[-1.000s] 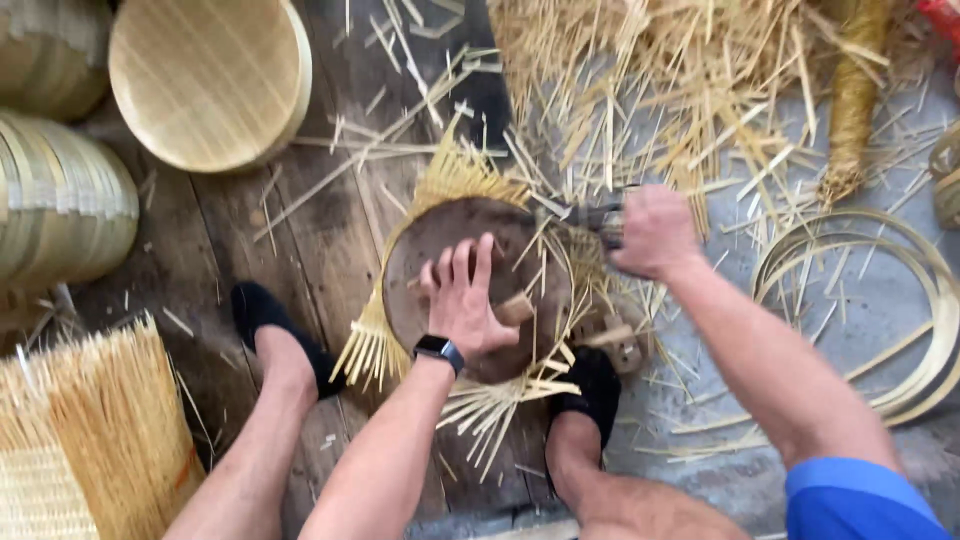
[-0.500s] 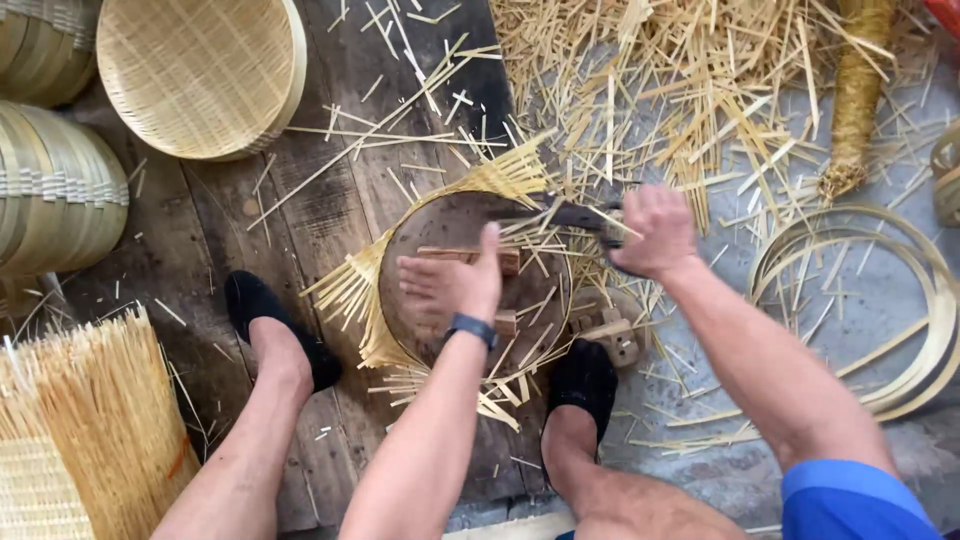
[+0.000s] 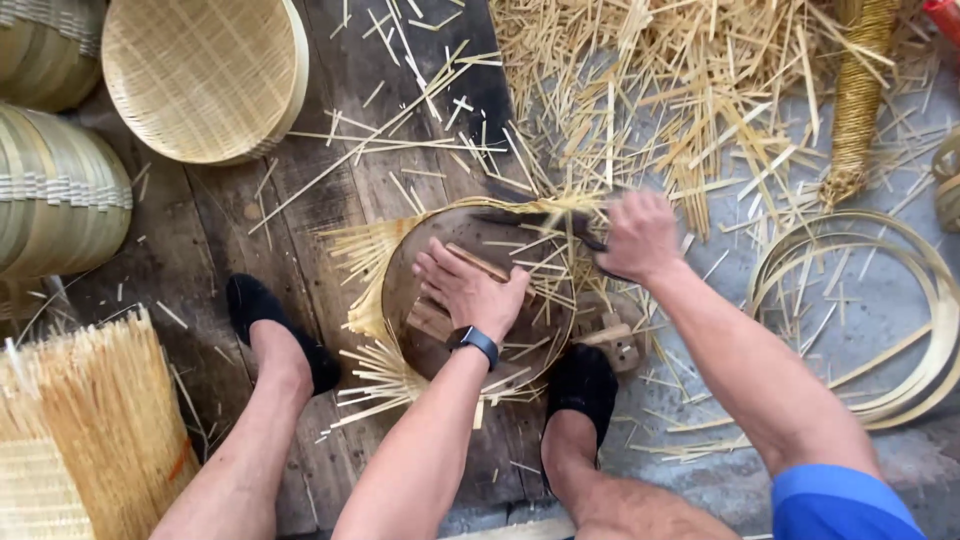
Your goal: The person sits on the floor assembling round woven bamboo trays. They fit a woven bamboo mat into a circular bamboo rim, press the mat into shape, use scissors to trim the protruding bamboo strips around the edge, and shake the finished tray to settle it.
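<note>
My left hand (image 3: pixel 468 290), a dark watch at its wrist, presses flat on a round woven bamboo tray (image 3: pixel 420 262) that lies on a dark round block between my feet. Loose strip ends (image 3: pixel 372 372) stick out around the tray's rim. My right hand (image 3: pixel 640 236) grips a dark-bladed knife (image 3: pixel 535 217) at the tray's far right edge, the blade lying across the rim and partly blurred.
A finished round woven tray (image 3: pixel 205 75) lies at top left, with stacked bamboo baskets (image 3: pixel 55 190) beside it. A bundle of strips (image 3: pixel 95 420) stands at lower left. Cut bamboo offcuts (image 3: pixel 690 90) litter the top right; bamboo hoops (image 3: pixel 880 300) lie at right. My black shoes (image 3: pixel 268 318) flank the block.
My left hand turned on the tray, fingers now pointing left and up. The right hand with the knife shifted along the tray's far rim. The tray appears rotated.
</note>
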